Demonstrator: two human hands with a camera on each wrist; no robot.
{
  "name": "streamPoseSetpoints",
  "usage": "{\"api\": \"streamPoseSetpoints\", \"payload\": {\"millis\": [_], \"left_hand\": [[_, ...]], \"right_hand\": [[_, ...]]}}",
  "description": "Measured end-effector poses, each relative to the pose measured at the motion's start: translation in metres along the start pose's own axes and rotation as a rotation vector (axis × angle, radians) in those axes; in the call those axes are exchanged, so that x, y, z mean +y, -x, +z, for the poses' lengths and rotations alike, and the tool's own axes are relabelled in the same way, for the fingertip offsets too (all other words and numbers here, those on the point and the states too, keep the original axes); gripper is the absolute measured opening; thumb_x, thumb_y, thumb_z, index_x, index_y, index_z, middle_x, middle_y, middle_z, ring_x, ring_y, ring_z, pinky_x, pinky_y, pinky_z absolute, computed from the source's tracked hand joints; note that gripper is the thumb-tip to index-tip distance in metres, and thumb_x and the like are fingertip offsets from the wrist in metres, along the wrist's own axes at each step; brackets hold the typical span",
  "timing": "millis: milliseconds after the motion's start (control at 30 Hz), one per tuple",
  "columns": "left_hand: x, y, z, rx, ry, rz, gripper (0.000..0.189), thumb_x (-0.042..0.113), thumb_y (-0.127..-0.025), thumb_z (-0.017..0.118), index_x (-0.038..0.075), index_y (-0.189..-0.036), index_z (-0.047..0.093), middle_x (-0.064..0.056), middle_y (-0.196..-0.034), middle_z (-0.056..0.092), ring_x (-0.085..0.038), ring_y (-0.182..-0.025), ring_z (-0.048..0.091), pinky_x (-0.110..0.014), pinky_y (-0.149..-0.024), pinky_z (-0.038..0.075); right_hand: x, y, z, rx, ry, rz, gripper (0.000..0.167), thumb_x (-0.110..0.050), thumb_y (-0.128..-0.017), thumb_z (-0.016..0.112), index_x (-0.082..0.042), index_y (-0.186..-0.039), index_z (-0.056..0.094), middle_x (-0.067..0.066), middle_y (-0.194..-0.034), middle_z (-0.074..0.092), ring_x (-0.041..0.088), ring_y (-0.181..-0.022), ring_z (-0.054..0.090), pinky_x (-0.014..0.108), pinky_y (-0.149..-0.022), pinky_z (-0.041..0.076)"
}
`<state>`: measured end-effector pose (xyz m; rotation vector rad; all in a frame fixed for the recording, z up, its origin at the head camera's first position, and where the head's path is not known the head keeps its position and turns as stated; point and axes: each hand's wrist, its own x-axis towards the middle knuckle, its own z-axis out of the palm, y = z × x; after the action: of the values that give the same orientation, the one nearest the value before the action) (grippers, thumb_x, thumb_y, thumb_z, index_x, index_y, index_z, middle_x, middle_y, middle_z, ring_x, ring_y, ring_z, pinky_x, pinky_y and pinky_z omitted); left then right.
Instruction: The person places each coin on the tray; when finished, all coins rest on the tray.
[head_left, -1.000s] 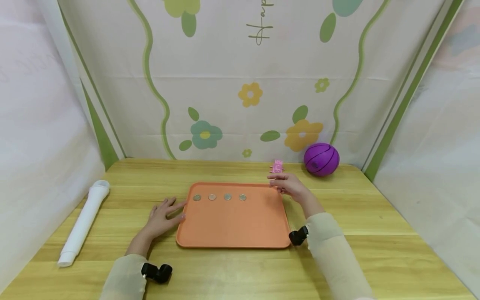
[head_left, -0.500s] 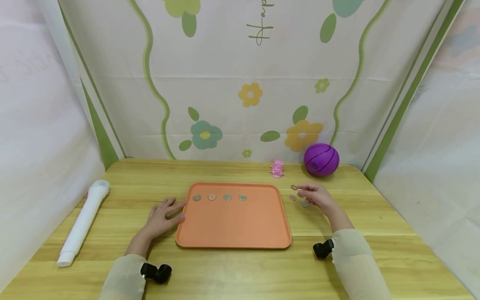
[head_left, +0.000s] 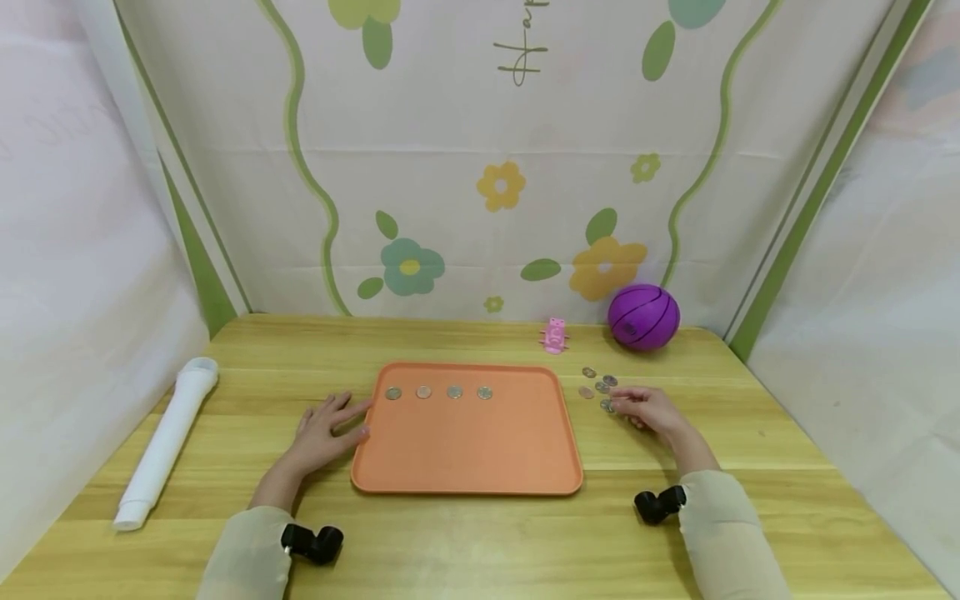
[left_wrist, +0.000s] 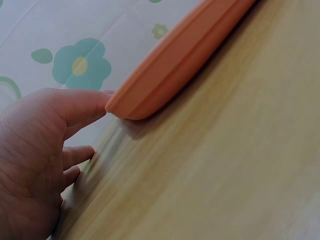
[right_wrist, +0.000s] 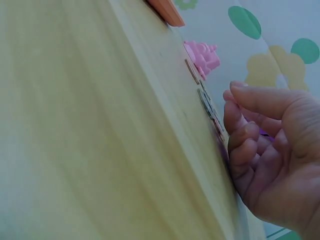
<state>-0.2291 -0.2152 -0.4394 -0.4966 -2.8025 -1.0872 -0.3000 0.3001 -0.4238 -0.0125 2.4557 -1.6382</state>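
My left hand (head_left: 321, 435) rests on the table by the left side of the orange tray (head_left: 465, 450), its thumb and index finger touching the rim. Along the tray's far part lies a row of several coins (head_left: 454, 392), spaced apart. My right hand (head_left: 654, 413) is to the right of the tray, low over the table, fingertips beside a silvery coin (head_left: 607, 406). More loose coins (head_left: 602, 387) lie just beyond it, one of them coppery (head_left: 586, 392). In the right wrist view the thumb and loosely bent fingers of that hand show no coin between them.
A pink animal-shaped toy (head_left: 555, 336) lies behind the tray's far right corner. A purple ball (head_left: 643, 317) stands at the back right. On the left lies a long white tube (head_left: 168, 446). A patterned cloth (head_left: 450, 117) hangs behind the table.
My right hand has moved right and toward me, from above the tray's far right corner to the loose coins, and has uncovered more of them. The left hand stays put.
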Motion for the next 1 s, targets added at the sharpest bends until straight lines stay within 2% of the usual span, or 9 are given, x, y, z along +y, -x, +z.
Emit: {"api": "streamPoseSetpoints", "payload": {"millis": [200, 500, 800, 1000], "left_hand": [[0.0, 0.0, 0.0, -0.002, -0.003, -0.002, 0.051, 0.032, -0.082, 0.057, 0.01, -0.127, 0.046, -0.026, -0.134, 0.024, -0.043, -0.123, 0.008, -0.059, -0.091, -0.002], [0.002, 0.0, 0.0, 0.0, 0.0, -0.005, 0.05, 0.031, -0.082, 0.057, 0.009, -0.126, 0.047, -0.026, -0.134, 0.024, -0.044, -0.123, 0.008, -0.059, -0.091, -0.002], [0.002, 0.0, 0.0, -0.001, 0.003, -0.008, 0.05, 0.032, -0.082, 0.057, 0.01, -0.126, 0.047, -0.026, -0.134, 0.024, -0.044, -0.123, 0.009, -0.059, -0.091, -0.002], [0.002, 0.0, 0.0, -0.004, 0.002, -0.011, 0.05, 0.032, -0.082, 0.057, 0.01, -0.126, 0.047, -0.026, -0.134, 0.024, -0.043, -0.123, 0.008, -0.059, -0.092, -0.002]], "right_hand": [[0.005, -0.001, 0.004, 0.047, 0.0, -0.005, 0.043, -0.013, -0.078, 0.064, 0.007, -0.114, 0.052, -0.003, -0.073, 0.059, 0.006, -0.048, 0.038, 0.02, -0.044, 0.035], [0.004, -0.004, 0.01, 0.095, 0.146, -0.026, 0.038, -0.013, -0.076, 0.066, 0.005, -0.108, 0.058, -0.001, -0.07, 0.053, 0.007, -0.051, 0.038, 0.022, -0.046, 0.036], [0.005, -0.005, 0.01, 0.076, 0.192, -0.089, 0.032, -0.008, -0.077, 0.064, 0.008, -0.103, 0.058, 0.004, -0.075, 0.053, 0.012, -0.065, 0.042, 0.023, -0.057, 0.039], [0.004, -0.005, 0.012, 0.07, 0.262, -0.134, 0.023, -0.005, -0.078, 0.062, 0.009, -0.097, 0.058, 0.002, -0.067, 0.047, 0.013, -0.061, 0.04, 0.024, -0.057, 0.037]]}}
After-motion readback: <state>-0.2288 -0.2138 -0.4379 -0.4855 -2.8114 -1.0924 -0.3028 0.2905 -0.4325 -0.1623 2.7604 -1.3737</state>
